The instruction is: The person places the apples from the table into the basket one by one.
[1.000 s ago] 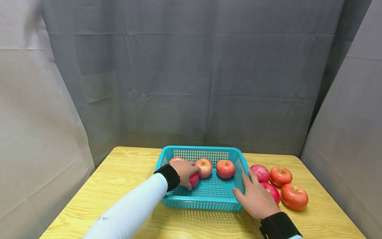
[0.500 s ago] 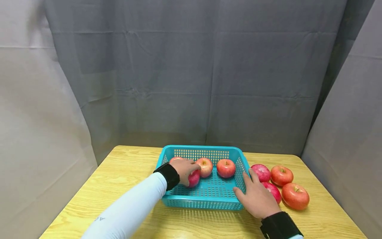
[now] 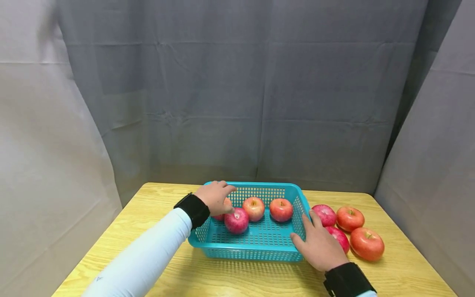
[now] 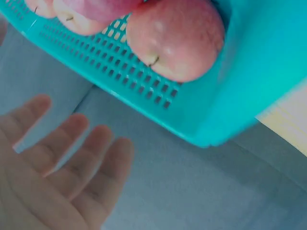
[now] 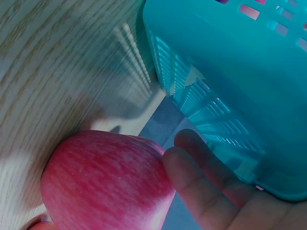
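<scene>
A turquoise plastic basket holds several apples toward its back and left. My left hand hovers over its back left corner with fingers spread and nothing in the palm. Below that hand lie a dark pink apple and a partly covered apple; a paler apple and a red apple stand to the right. My right hand lies at the basket's right side, thumb over the rim. In the right wrist view its extended fingers reach between the basket and a pink apple, one fingertip seemingly touching that apple.
Outside the basket on the right, a pink apple, a red apple and a larger red apple cluster on the wooden table. A grey cloth hangs behind, with pale cloth on both sides.
My left hand has let go of the dark pink apple in the basket and moved up and left, uncovering it. My right hand has stayed at the basket's right side.
</scene>
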The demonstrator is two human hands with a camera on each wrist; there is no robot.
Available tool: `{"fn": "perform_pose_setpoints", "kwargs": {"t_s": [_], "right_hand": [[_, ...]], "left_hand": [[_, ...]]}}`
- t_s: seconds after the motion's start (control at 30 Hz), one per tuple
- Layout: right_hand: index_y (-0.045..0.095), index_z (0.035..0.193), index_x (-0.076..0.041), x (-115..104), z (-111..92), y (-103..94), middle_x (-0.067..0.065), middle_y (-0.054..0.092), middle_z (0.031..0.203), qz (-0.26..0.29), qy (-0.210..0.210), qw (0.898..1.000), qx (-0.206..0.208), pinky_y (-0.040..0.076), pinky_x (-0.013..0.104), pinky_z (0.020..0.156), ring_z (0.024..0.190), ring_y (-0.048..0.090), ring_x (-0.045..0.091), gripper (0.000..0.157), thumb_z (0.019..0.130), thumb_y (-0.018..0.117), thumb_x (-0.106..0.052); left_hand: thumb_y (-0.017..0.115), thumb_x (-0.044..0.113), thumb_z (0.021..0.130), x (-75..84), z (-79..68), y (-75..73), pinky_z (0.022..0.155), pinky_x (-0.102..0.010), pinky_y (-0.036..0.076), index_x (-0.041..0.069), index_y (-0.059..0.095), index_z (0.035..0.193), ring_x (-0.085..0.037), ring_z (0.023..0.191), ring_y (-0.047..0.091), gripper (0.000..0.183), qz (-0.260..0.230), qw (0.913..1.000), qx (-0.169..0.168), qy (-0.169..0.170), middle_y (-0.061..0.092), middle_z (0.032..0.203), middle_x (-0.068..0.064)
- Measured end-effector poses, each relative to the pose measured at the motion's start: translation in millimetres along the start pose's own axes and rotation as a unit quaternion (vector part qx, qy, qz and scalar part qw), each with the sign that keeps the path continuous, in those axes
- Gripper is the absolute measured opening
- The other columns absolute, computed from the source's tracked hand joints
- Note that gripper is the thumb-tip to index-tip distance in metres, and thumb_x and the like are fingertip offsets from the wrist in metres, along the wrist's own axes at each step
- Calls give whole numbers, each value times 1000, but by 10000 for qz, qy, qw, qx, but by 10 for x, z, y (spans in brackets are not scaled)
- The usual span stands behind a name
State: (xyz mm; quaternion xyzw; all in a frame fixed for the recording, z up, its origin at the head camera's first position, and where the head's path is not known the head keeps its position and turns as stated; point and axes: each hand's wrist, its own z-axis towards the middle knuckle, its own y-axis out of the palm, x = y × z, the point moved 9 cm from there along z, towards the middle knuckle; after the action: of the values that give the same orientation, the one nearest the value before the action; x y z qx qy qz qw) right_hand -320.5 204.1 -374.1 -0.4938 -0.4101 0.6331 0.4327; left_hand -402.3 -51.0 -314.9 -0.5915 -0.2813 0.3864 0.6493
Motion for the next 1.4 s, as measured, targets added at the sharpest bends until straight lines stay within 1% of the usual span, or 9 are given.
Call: {"fn": "perform_pose_setpoints", "kwargs": {"t_s": [0.07,0.17,0.33,0.5,0.8,0.9,1.1,1.23,1.4], "right_hand": [[31,144,3,-2,6,11,25,17,149,18,-1,10000,-4,47,64,81,113,45,45,89,89,42,-66],[31,144,3,2,12,25,25,17,149,15,26,10000,-30,47,64,81,113,45,46,89,89,42,-67],[31,144,3,21,31,27,25,18,149,-24,79,10000,-30,48,64,80,112,46,46,89,89,43,-66],[31,143,4,39,63,24,26,18,148,-54,117,9999,-39,48,64,80,111,46,46,89,89,43,-66],[30,143,4,55,52,46,27,18,148,-10,195,9998,-101,48,64,80,111,46,46,90,89,44,-65],[30,144,4,43,71,53,26,17,149,-6,174,9998,-112,48,64,80,112,46,46,90,89,44,-65],[30,144,4,-6,95,68,26,18,149,40,78,9999,-117,47,65,81,114,44,46,92,88,43,-67],[30,144,5,-6,88,73,26,18,148,90,8,9999,-74,48,64,81,114,44,45,93,88,42,-69],[28,144,5,0,101,87,26,17,149,154,-57,9998,-85,48,63,80,115,43,45,96,88,38,-72]], "left_hand": [[61,53,85,-77,-101,-57,92,-43,47,19,50,136,-26,115,48,62,-122,9997,67,-188,53,130,-6],[57,58,85,-169,-265,-52,91,-44,48,13,51,135,-26,116,48,67,-346,9986,190,-352,53,130,-8],[53,67,84,-270,-518,78,90,-49,47,9,49,136,-29,119,46,78,-725,9946,308,-675,51,134,-12],[50,69,85,-285,-687,210,95,-51,44,5,41,141,-32,128,37,86,-955,9906,453,-873,41,142,-18],[44,77,81,-212,-817,440,103,-48,37,0,33,144,-31,135,23,100,-1131,9850,778,-1042,32,147,-21],[45,77,80,-221,-871,460,105,-47,34,0,33,144,-30,136,19,101,-1288,9805,871,-1198,29,148,-22],[40,81,78,-244,-981,527,107,-48,30,1,31,145,-31,138,9,105,-1520,9731,906,-1473,22,151,-22],[44,77,80,-240,-995,543,106,-48,31,1,32,145,-32,138,10,101,-1594,9706,1024,-1484,22,152,-21],[44,76,81,-248,-990,536,106,-48,32,1,35,144,-32,138,11,98,-1547,9705,1144,-1450,23,151,-21]]}}
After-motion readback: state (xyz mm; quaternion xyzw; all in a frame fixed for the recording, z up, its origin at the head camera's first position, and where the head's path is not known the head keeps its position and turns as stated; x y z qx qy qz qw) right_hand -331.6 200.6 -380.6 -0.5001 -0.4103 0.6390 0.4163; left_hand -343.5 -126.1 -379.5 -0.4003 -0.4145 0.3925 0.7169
